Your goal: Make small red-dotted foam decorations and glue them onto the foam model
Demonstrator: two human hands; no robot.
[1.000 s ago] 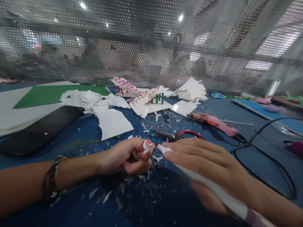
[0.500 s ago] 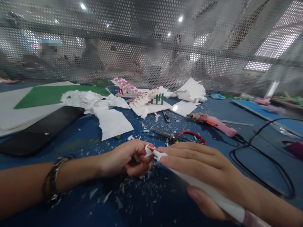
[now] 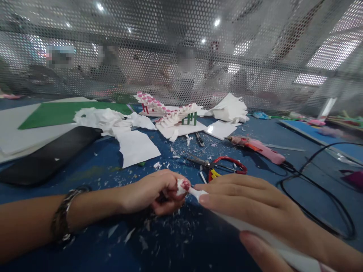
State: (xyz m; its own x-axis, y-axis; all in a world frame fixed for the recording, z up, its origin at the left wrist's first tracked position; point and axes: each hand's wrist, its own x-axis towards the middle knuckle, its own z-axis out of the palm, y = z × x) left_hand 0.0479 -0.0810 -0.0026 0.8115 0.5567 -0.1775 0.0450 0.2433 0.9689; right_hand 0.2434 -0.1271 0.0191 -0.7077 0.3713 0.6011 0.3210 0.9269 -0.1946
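A small white piece with a red patch [image 3: 185, 185] is pinched between the fingertips of my left hand [image 3: 154, 190], which is closed on it. My right hand [image 3: 252, 200] is wrapped from above around a white marker pen [image 3: 295, 255]. The pen's narrow tip points left and reaches the red patch. Its barrel runs back under my fingers and over my thumb. Just beyond my hands lie red-handled scissors [image 3: 231, 160], partly behind my right fingers.
A model with pink-dotted white steps [image 3: 172, 116] stands at the back. White paper [image 3: 138, 147], a black phone-like slab [image 3: 51, 156] and a green sheet [image 3: 76, 113] lie left. A pink glue gun [image 3: 258, 147] with a black cable [image 3: 326, 189] is right. Paper scraps litter the blue table.
Both hands have shifted slightly to the right. The pen is held at a slightly different angle, and the red patch shows larger and darker. More of the yellow on the scissors shows.
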